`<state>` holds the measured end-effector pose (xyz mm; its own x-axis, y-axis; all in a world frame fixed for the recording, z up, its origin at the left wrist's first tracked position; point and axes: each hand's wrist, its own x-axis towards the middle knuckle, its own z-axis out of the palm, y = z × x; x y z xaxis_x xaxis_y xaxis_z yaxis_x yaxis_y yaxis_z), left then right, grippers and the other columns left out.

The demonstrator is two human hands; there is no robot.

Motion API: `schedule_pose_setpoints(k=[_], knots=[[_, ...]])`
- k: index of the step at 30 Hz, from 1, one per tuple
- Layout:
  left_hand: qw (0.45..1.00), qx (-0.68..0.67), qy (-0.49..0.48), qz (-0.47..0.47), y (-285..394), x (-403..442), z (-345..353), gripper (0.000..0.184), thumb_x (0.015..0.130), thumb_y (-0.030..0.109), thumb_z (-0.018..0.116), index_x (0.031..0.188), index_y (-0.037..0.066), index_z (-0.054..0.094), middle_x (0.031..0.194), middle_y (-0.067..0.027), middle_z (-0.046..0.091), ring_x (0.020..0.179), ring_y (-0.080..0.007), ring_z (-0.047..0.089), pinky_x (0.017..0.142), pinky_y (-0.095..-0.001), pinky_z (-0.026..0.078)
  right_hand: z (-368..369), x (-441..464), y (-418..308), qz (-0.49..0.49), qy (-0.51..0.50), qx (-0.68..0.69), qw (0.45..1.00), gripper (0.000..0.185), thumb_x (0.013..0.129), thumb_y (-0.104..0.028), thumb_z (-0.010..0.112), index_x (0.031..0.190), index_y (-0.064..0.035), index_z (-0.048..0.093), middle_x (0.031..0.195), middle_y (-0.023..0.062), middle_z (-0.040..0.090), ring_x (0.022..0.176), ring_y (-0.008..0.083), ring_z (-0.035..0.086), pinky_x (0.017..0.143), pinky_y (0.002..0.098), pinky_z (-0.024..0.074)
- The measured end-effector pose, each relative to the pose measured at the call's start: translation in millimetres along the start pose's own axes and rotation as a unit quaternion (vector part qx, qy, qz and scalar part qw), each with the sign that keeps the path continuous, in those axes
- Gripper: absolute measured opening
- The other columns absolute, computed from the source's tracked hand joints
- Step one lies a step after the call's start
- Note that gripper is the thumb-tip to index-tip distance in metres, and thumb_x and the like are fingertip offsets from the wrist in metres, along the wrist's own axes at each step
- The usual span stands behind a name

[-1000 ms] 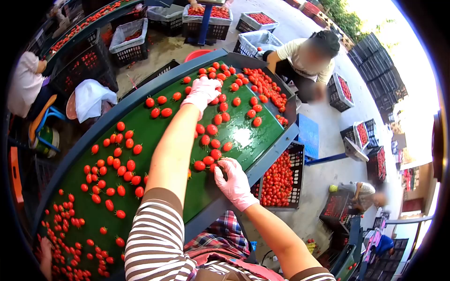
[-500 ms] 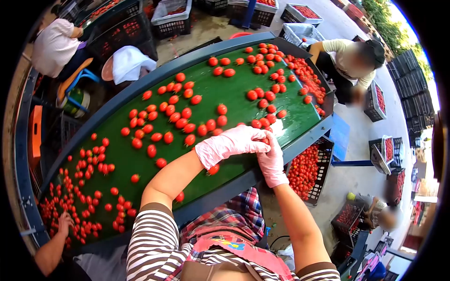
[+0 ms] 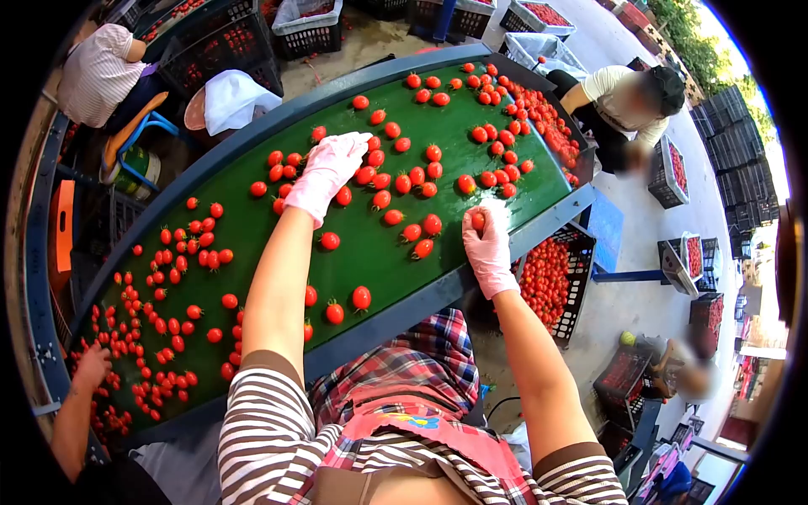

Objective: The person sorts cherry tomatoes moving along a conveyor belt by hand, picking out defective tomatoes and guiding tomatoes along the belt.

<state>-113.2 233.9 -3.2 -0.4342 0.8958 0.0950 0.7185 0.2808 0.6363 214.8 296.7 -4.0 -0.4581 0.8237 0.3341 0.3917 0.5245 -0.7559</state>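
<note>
reaching over belt (image 3: pixel 374 261), left hand (image 3: pixel 328 172) palm-down, grip unclear; right hand (image 3: pixel 488 246) cupping tomato (image 3: pixel 478 221)

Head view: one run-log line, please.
left hand: among tomatoes | right hand: holding tomato | surface: green belt | black crate: beside belt

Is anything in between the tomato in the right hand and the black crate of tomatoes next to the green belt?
Yes: the dark side rail runs between the tomato in the right hand and the black crate.

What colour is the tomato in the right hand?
The cherry tomato in the right hand is red; see the head view.
</note>
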Motion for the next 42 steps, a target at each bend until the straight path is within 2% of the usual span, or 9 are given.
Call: schedule_pose_setpoints(k=[4, 8, 12, 14, 17, 25, 30, 34, 42], knots=[[0.992, -0.016, 0.124, 0.015, 10.9, -15.8, -3.9, 0.034, 0.098, 0.033, 0.060, 0.124, 0.014, 0.070, 0.123, -0.0107, 0.070, 0.112, -0.0304, 0.067, 0.100, -0.0365, 0.051, -2.5, 3.0, -1.8, 0.002, -0.015, 0.002, 1.000, 0.016, 0.095, -0.010, 0.068, 0.106, -0.0035, 0.060, 0.089, 0.0120, 0.062, 0.081, 0.0206, 0.060, 0.079, 0.0327, 0.0522], [0.969, 0.245, -0.026, 0.012, 50.4, -20.5, 22.3, 0.044, 0.099, 0.046, 0.052, 0.135, 0.023, 0.064, 0.155, -0.0046, 0.047, 0.137, -0.0255, 0.050, 0.114, -0.0540, 0.036, -4.1, 0.2, -0.4, 0.021, -0.021, -0.026, 0.999, 0.019, 0.095, -0.017, 0.070, 0.103, -0.0031, 0.060, 0.083, 0.0114, 0.061, 0.074, 0.0207, 0.058, 0.073, 0.0340, 0.0514], [0.983, 0.141, -0.112, -0.042, 93.9, -44.6, 4.8, 0.049, 0.097, 0.045, 0.049, 0.139, 0.021, 0.059, 0.162, -0.0054, 0.036, 0.146, -0.0301, 0.037, 0.117, -0.0592, 0.026, -13.5, 4.5, -21.5, 0.091, -0.052, -0.056, 0.993, 0.031, 0.098, -0.032, 0.068, 0.098, -0.0016, 0.061, 0.074, 0.0110, 0.059, 0.067, 0.0219, 0.056, 0.067, 0.0358, 0.0496], [0.973, 0.209, 0.039, 0.086, 96.5, -80.0, 17.4, 0.051, 0.094, 0.041, 0.054, 0.138, 0.015, 0.057, 0.150, -0.0206, 0.043, 0.136, -0.0459, 0.042, 0.112, -0.0606, 0.031, -16.0, 4.7, -16.4, 0.094, -0.060, -0.045, 0.993, 0.034, 0.098, -0.034, 0.067, 0.098, -0.0009, 0.061, 0.074, 0.0113, 0.060, 0.067, 0.0221, 0.057, 0.067, 0.0359, 0.0498], [0.962, 0.183, -0.059, 0.195, 106.1, -154.7, 25.4, 0.052, 0.094, 0.040, 0.059, 0.141, 0.020, 0.053, 0.150, -0.0172, 0.045, 0.137, -0.0444, 0.042, 0.111, -0.0642, 0.032, -20.3, 4.7, -21.3, 0.105, -0.071, 0.009, 0.992, 0.037, 0.100, -0.037, 0.064, 0.098, 0.0003, 0.061, 0.073, 0.0116, 0.062, 0.067, 0.0217, 0.060, 0.067, 0.0359, 0.0505], [0.940, 0.310, 0.083, -0.114, 69.0, -207.9, 2.8, 0.058, 0.096, 0.041, 0.060, 0.151, 0.029, 0.046, 0.161, -0.0124, 0.033, 0.146, -0.0419, 0.033, 0.115, -0.0662, 0.024, -6.5, 3.4, 23.5, 0.003, -0.014, 0.021, 1.000, 0.023, 0.095, -0.025, 0.073, 0.099, -0.0034, 0.064, 0.090, 0.0098, 0.057, 0.081, 0.0240, 0.058, 0.074, 0.0357, 0.0492], [0.961, 0.252, -0.110, -0.033, 95.1, -254.3, 16.2, 0.057, 0.099, 0.047, 0.054, 0.151, 0.026, 0.047, 0.165, -0.0105, 0.029, 0.151, -0.0386, 0.025, 0.120, -0.0646, 0.016, -27.4, 3.6, 18.1, 0.016, -0.030, 0.040, 0.999, 0.020, 0.099, -0.022, 0.062, 0.104, -0.0032, 0.063, 0.098, 0.0153, 0.060, 0.092, 0.0343, 0.060, 0.084, 0.0409, 0.0492], [0.928, 0.338, 0.007, -0.158, 139.7, -203.4, 35.2, 0.061, 0.097, 0.041, 0.060, 0.153, 0.025, 0.043, 0.162, -0.0131, 0.032, 0.149, -0.0398, 0.027, 0.113, -0.0671, 0.027, -66.2, 51.1, 90.5, -0.065, -0.031, 0.065, 0.995, 0.027, 0.095, -0.014, 0.058, 0.119, -0.0034, 0.061, 0.110, 0.0219, 0.060, 0.105, 0.0404, 0.059, 0.095, 0.0435, 0.0473], [0.950, 0.264, 0.030, -0.163, 115.8, -262.0, 53.5, 0.061, 0.098, 0.040, 0.059, 0.155, 0.026, 0.043, 0.164, -0.0162, 0.030, 0.149, -0.0449, 0.027, 0.116, -0.0673, 0.022, -46.3, 63.8, 120.1, 0.048, -0.042, 0.223, 0.973, 0.044, 0.090, -0.016, 0.077, 0.128, -0.0044, 0.059, 0.119, 0.0089, 0.062, 0.106, 0.0186, 0.062, 0.093, 0.0311, 0.0505]])
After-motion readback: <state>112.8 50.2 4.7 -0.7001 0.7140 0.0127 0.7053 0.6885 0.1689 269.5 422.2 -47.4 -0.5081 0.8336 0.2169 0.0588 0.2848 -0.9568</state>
